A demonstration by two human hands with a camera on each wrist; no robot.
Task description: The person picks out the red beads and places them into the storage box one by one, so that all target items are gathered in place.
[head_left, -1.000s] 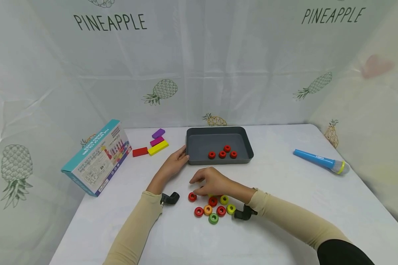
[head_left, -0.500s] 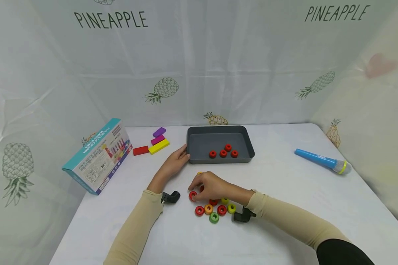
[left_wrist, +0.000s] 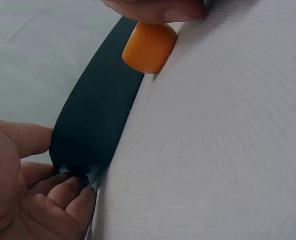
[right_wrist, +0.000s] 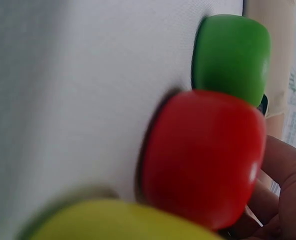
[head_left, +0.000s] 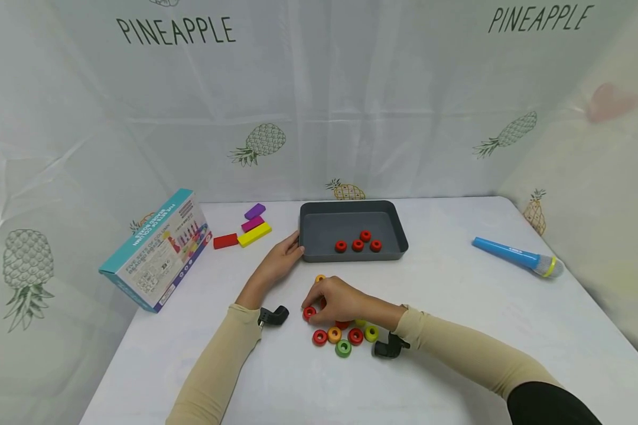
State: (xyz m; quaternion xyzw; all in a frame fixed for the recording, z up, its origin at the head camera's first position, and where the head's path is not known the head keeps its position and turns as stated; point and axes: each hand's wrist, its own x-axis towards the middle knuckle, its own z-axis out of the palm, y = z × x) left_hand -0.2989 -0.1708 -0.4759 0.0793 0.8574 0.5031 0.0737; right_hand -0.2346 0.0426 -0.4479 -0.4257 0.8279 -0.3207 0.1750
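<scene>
My left hand (head_left: 282, 258) holds the near left corner of the dark grey tray (head_left: 319, 224); in the left wrist view its fingers (left_wrist: 63, 192) curl against that corner of the tray (left_wrist: 98, 115). Several red rings (head_left: 358, 245) lie inside the tray. My right hand (head_left: 332, 298) reaches down over a cluster of coloured rings and pinches a red ring (head_left: 309, 313) at the cluster's left end. An orange ring (head_left: 319, 278) (left_wrist: 148, 46) lies just beyond that hand. The right wrist view shows a red ring (right_wrist: 202, 155), a green ring (right_wrist: 231, 57) and a yellow ring (right_wrist: 118, 220) close up.
Loose rings lie near the right wrist: red (head_left: 319, 337), orange (head_left: 334, 334), red (head_left: 355, 336), yellow-green (head_left: 371, 333), green (head_left: 342, 348). A toy box (head_left: 156, 248) and coloured blocks (head_left: 254, 234) lie at the left. A blue microphone (head_left: 516, 257) lies at the right.
My right hand has come down and shifted slightly left, and its fingers have closed on the red ring. The left hand stays on the tray corner.
</scene>
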